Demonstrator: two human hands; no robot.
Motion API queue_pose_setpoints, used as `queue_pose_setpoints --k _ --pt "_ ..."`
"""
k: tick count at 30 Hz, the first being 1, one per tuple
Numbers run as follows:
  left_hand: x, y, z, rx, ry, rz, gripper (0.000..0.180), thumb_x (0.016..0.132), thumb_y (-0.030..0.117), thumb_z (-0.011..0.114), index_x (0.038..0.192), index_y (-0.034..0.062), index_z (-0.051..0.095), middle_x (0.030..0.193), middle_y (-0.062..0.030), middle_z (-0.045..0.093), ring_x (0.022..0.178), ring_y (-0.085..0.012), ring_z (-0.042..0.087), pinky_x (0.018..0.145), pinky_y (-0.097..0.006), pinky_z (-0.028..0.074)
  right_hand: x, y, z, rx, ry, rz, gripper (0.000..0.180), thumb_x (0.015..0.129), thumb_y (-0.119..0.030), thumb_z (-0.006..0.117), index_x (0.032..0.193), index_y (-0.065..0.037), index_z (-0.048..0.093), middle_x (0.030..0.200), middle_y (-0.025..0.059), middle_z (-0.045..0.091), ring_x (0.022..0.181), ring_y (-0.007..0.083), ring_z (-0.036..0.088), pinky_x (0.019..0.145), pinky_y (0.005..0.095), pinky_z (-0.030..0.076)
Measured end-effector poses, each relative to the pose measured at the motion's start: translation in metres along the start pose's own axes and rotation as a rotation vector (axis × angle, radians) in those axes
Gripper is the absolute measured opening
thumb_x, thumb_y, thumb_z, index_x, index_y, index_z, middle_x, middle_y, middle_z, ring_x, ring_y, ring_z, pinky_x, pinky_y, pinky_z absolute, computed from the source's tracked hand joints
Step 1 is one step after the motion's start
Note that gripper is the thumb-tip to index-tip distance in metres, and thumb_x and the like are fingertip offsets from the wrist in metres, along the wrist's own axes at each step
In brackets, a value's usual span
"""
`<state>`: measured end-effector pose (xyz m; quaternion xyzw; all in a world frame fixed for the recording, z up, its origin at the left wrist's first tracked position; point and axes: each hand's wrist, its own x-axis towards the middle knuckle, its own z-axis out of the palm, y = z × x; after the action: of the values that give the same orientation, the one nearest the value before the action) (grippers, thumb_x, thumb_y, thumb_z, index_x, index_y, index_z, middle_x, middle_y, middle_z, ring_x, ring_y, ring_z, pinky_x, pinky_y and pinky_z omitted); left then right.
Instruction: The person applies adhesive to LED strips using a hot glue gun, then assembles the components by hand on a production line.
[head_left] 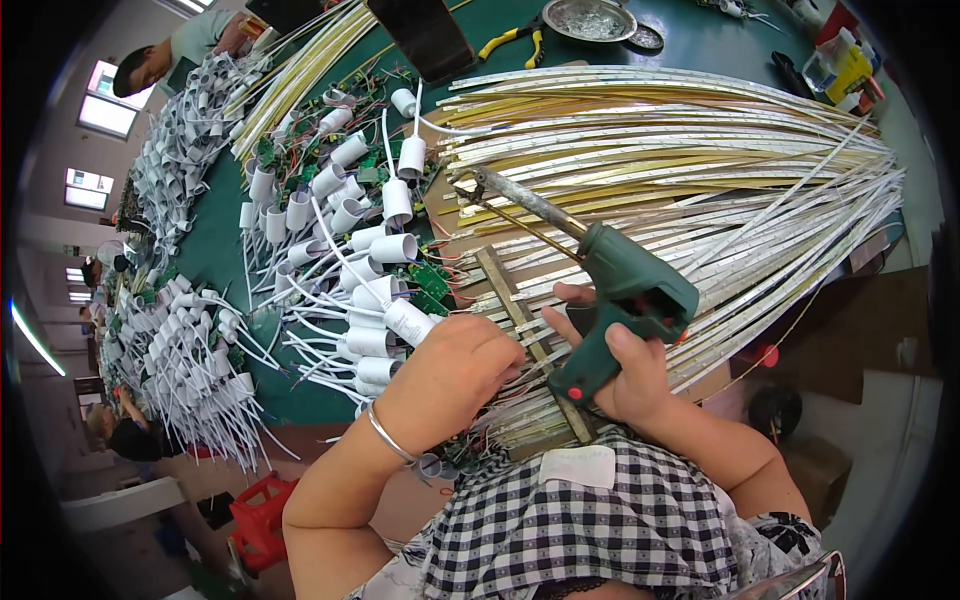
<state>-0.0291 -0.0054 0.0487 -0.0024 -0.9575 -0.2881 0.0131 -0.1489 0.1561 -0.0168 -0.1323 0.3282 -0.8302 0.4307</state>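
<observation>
My right hand [612, 362] grips the green pistol handle of a soldering gun [620, 290], whose long metal tip [500, 190] points up and left over a fan of white and yellow light strips [700, 170]. My left hand [455, 375], with a silver bangle on the wrist, is closed around a white cylindrical lamp holder [405, 320] with white wires. Both hands sit close together above a wooden bar [520, 320] lying across the strip ends.
Many white lamp holders with wires and small green circuit boards [335, 230] cover the green table at left. Yellow-handled pliers [515, 40] and a metal dish [590, 18] lie at the far edge, bottles [845, 65] at top right. Another person [165, 55] works at top left. A red stool [262, 515] stands below.
</observation>
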Motion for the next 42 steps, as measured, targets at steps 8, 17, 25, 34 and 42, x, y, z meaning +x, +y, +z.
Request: queue_pose_setpoints --k 8,17,25,34,42 --pt "-0.001 0.012 0.004 0.360 0.116 -0.011 0.016 0.068 0.008 0.066 0.083 0.0096 0.063 0.082 -0.0040 0.061 0.095 -0.0227 0.057 0.087 -0.039 0.041 0.002 0.000 0.001 0.005 0.011 -0.008 0.059 0.086 -0.021 0.058 0.137 -0.005 0.033 0.131 0.0139 0.045 0.124 0.0288 0.043 0.106 0.0544 0.035" --pt "-0.007 0.022 0.013 0.511 0.250 -0.141 0.009 0.071 0.012 0.063 0.079 0.0130 0.063 0.077 0.0030 0.059 0.091 -0.0178 0.054 0.094 -0.042 0.028 0.000 0.002 0.000 -0.005 0.029 -0.009 0.059 0.086 -0.021 0.059 0.137 -0.005 0.034 0.131 0.0128 0.045 0.123 0.0278 0.045 0.106 0.0531 0.035" --pt "-0.004 0.013 0.022 0.304 0.258 -0.110 0.017 0.068 0.008 0.073 0.083 0.0119 0.065 0.079 0.0011 0.060 0.085 -0.0198 0.056 0.088 -0.039 0.031 0.000 0.000 -0.002 -0.013 0.007 0.047 0.058 0.086 -0.020 0.058 0.137 -0.004 0.034 0.130 0.0136 0.046 0.124 0.0263 0.044 0.107 0.0524 0.033" --pt "-0.001 0.021 0.020 0.288 0.323 -0.202 0.012 0.070 0.012 0.068 0.080 0.0137 0.062 0.079 0.0004 0.057 0.088 -0.0192 0.054 0.089 -0.042 0.028 0.000 -0.002 0.001 -0.013 0.022 0.070 0.059 0.087 -0.022 0.059 0.136 -0.002 0.034 0.128 0.0148 0.047 0.122 0.0250 0.045 0.107 0.0497 0.035" --pt "0.004 0.017 0.032 0.404 0.364 -0.244 0.009 0.068 0.013 0.068 0.074 0.0149 0.062 0.075 0.0018 0.056 0.085 -0.0187 0.052 0.086 -0.041 0.028 -0.001 -0.002 0.000 -0.024 0.029 0.064 0.059 0.087 -0.022 0.059 0.136 -0.002 0.034 0.128 0.0148 0.047 0.122 0.0246 0.046 0.108 0.0490 0.035"
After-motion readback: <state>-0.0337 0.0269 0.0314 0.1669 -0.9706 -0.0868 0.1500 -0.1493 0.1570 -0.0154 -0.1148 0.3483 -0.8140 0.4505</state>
